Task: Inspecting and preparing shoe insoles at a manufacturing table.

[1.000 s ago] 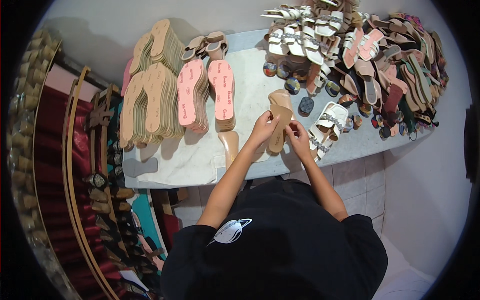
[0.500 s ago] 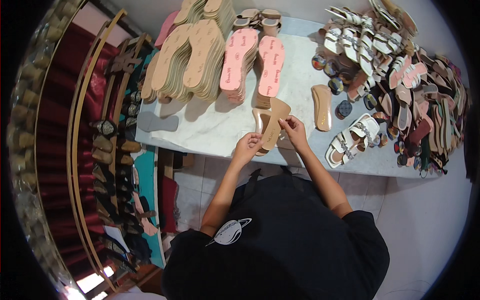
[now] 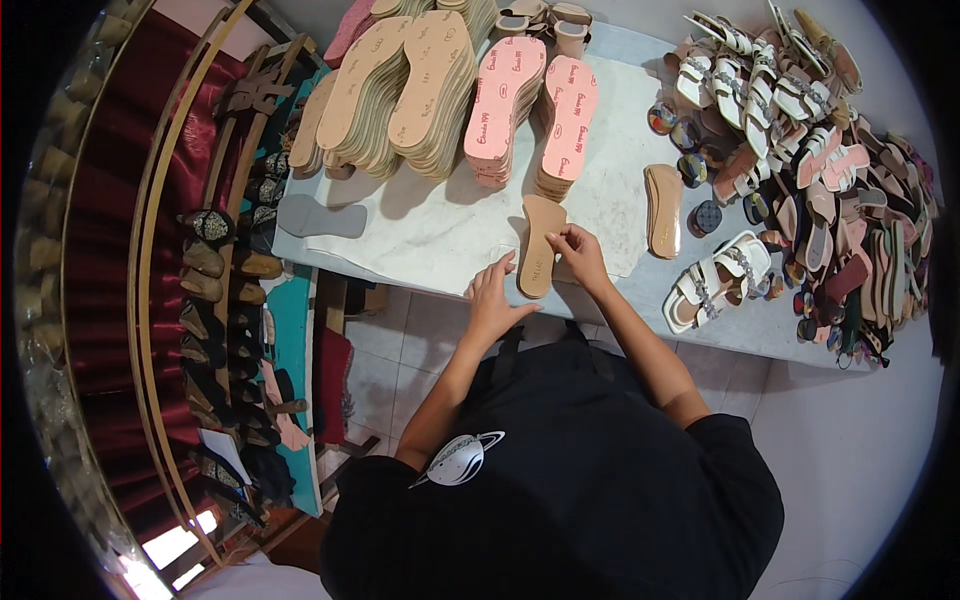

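Note:
A tan insole [image 3: 537, 262] with small printing at its heel lies lengthwise near the table's front edge. On its right edge, the thumb and fingers of my right hand [image 3: 580, 255] are pinched together. My left hand [image 3: 491, 305] is spread open just left of the heel, apart from the insole, fingertips over the table. Whatever lies under the insole is hidden. To the right rests a small stack of similar tan insoles [image 3: 662, 212], glossy along one side.
Tall stacks of beige sole boards [image 3: 430, 85] and pink ones [image 3: 505, 90] stand at the back. A grey sole piece [image 3: 322, 216] lies left. White sandals [image 3: 716, 281], small round jars [image 3: 706, 217] and a heap of sandals [image 3: 840, 190] crowd the right. Shoe racks [image 3: 225, 270] line the left.
The insole, tilted between both hands before, now lies lower and straighter on the table. My left hand has let go and opened; my right hand keeps its pinch.

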Demonstrator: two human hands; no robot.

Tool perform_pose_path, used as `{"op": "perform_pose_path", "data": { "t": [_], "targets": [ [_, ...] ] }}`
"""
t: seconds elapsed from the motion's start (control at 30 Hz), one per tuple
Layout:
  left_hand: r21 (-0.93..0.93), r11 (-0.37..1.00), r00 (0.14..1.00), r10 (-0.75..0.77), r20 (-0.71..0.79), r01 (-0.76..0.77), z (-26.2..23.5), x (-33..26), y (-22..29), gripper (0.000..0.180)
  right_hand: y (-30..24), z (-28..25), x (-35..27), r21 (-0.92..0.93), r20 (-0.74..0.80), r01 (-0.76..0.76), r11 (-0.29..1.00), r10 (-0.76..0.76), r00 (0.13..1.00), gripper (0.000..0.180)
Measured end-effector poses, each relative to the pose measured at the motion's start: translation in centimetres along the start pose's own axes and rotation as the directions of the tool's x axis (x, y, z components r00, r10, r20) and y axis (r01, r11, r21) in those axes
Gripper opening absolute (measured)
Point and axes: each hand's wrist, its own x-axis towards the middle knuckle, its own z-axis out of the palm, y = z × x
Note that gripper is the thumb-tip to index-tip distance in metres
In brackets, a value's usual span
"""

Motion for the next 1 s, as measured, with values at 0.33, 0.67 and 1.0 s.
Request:
{"op": "perform_pose_path", "data": {
  "t": [0.33,0.67,1.0],
  "targets": [
    [0.100,0.994,0.998,-0.036,-0.046,0.041,0.9,-0.5,1.1,0.090,0.3,-0.2,-0.6,-0.076,0.010,-0.007,0.997,0.008,1.000,0.016],
    [0.153,0.988,0.997,0.022,-0.079,-0.010,1.6,-0.5,0.9,0.073,0.4,-0.4,-0.5,-0.118,-0.015,-0.011,0.993,0.009,1.000,0.011],
    [0.166,0.986,0.997,0.017,-0.071,-0.006,1.1,-0.6,1.7,0.040,-0.4,-0.2,-0.3,-0.321,-0.136,0.027,0.947,-0.075,0.988,0.032]
  ]
}}
